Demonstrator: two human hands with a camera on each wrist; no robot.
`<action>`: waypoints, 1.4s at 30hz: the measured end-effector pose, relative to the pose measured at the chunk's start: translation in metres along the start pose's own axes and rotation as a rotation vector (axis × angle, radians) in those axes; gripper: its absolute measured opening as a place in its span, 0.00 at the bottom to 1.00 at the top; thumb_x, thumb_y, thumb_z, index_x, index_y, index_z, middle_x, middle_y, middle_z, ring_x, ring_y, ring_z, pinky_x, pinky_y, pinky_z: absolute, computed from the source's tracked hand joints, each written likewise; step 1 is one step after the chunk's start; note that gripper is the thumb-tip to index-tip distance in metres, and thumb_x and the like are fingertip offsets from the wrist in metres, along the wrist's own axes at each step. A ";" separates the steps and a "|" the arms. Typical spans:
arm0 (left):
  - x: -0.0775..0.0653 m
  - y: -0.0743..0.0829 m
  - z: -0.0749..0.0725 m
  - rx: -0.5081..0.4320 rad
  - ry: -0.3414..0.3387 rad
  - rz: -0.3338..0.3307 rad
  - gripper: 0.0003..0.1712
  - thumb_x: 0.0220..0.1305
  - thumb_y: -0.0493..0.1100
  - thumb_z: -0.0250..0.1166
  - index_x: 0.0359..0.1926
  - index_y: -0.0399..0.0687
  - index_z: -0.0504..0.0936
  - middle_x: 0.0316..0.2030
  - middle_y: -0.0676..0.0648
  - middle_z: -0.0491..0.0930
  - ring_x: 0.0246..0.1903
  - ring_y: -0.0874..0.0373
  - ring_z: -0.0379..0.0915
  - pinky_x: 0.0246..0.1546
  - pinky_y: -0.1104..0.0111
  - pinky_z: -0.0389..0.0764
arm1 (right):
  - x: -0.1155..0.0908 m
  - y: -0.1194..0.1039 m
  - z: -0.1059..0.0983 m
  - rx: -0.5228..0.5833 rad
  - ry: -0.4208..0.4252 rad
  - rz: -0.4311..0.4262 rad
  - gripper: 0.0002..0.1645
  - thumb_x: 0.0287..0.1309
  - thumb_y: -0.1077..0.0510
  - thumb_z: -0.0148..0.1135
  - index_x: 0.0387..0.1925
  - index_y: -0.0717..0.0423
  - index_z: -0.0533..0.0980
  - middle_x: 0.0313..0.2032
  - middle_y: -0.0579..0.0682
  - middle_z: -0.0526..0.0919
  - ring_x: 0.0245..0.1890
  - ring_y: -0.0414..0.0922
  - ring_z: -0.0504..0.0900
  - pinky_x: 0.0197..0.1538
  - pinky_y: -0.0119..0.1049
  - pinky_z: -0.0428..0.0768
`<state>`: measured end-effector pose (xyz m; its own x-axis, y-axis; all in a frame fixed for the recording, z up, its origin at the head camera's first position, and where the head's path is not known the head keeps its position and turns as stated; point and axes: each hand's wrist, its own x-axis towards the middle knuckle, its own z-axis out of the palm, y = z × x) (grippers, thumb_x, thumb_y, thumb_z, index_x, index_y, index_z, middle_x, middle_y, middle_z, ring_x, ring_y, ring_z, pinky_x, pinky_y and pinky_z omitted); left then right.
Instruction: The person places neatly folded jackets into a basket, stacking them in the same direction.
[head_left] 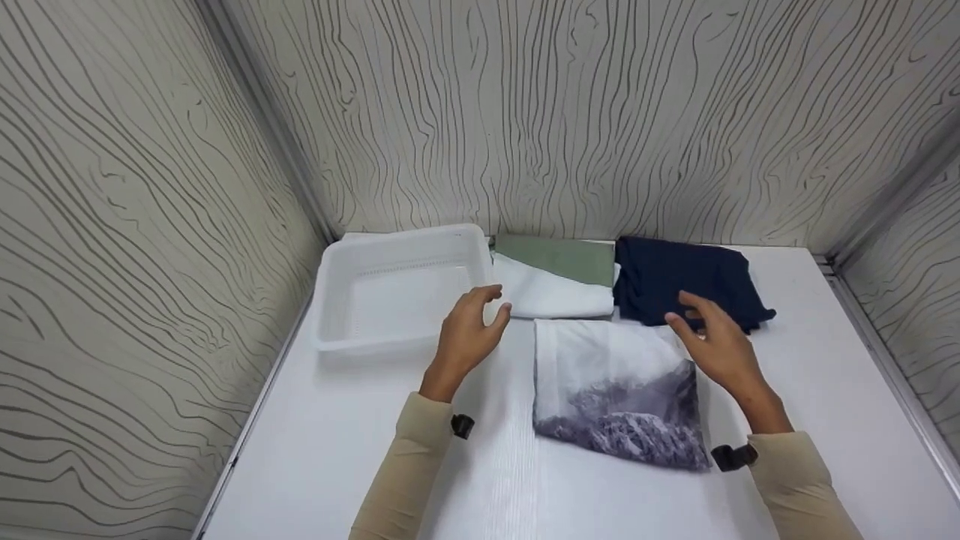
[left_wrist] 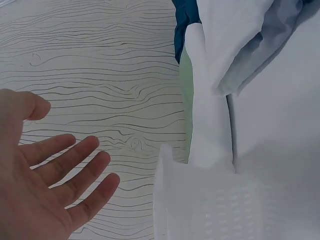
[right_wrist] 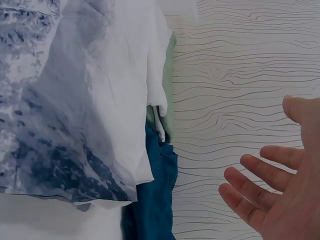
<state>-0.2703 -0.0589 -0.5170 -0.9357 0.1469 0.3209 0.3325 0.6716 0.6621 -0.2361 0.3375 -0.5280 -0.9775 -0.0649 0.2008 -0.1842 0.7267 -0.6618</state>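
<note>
- Tan sleeves (head_left: 405, 465) occupied the foreground, one on each forearm, with a black wrist unit (head_left: 463, 427) at the left cuff and a second at the right.
- Mountain-print garment (head_left: 622, 390): lay folded flat on the white table (head_left: 300, 450), between the two forearms; its upper part was white, its lower part grey.
- White plastic basket (head_left: 375, 343): stood at the far left of the table, with perforations visible in its wall. The left hand hid its near right corner in the head view.
- Green cloth (head_left: 562, 259) and white cloth (head_left: 555, 292): lay just beside the basket on its right, behind the printed garment, the white overlapping the green.
- Navy garment (head_left: 682, 274): lay folded to the right of these cloths; the right hand covered part of its front edge in the head view.
- Wood-grain panel (head_left: 487, 112): bounded the rear of the table.
- Left hand (head_left: 471, 326): fingers extended with a slight bend, separated, thumb apart; held nothing and was clear of the basket.
- Right hand (head_left: 716, 341): fingers likewise spread and slightly bent, thumb apart; held nothing. It was positioned above the printed garment's far right corner, apart from the fabric.
</note>
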 end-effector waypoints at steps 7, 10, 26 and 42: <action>-0.013 0.000 0.017 -0.004 0.016 0.001 0.23 0.78 0.50 0.63 0.66 0.45 0.82 0.58 0.47 0.87 0.60 0.51 0.83 0.61 0.55 0.84 | -0.012 0.009 0.007 -0.008 -0.001 0.025 0.41 0.81 0.40 0.54 0.79 0.63 0.63 0.75 0.67 0.70 0.68 0.66 0.76 0.64 0.65 0.76; -0.018 -0.001 0.025 -0.007 0.007 -0.011 0.23 0.78 0.50 0.63 0.66 0.44 0.82 0.58 0.47 0.87 0.59 0.52 0.83 0.60 0.55 0.84 | -0.015 0.014 0.011 0.009 -0.028 0.050 0.43 0.81 0.39 0.54 0.80 0.64 0.61 0.75 0.69 0.68 0.69 0.67 0.74 0.65 0.67 0.76; -0.038 -0.003 0.073 -0.073 -0.149 -0.129 0.28 0.78 0.53 0.61 0.68 0.40 0.80 0.59 0.43 0.85 0.60 0.46 0.81 0.56 0.49 0.84 | -0.031 0.036 0.032 0.053 -0.038 0.197 0.46 0.80 0.39 0.54 0.79 0.71 0.59 0.74 0.74 0.66 0.68 0.72 0.73 0.64 0.67 0.77; -0.047 -0.009 0.108 -0.217 -0.260 -0.292 0.37 0.78 0.51 0.61 0.75 0.30 0.67 0.60 0.30 0.80 0.57 0.39 0.81 0.62 0.46 0.80 | -0.031 0.051 0.037 0.015 -0.237 0.489 0.57 0.80 0.34 0.47 0.79 0.80 0.45 0.72 0.83 0.64 0.70 0.77 0.68 0.67 0.67 0.74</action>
<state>-0.2423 0.0067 -0.6105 -0.9835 0.1694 -0.0633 0.0407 0.5482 0.8354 -0.2194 0.3512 -0.5951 -0.9456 0.1246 -0.3007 0.2983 0.7013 -0.6474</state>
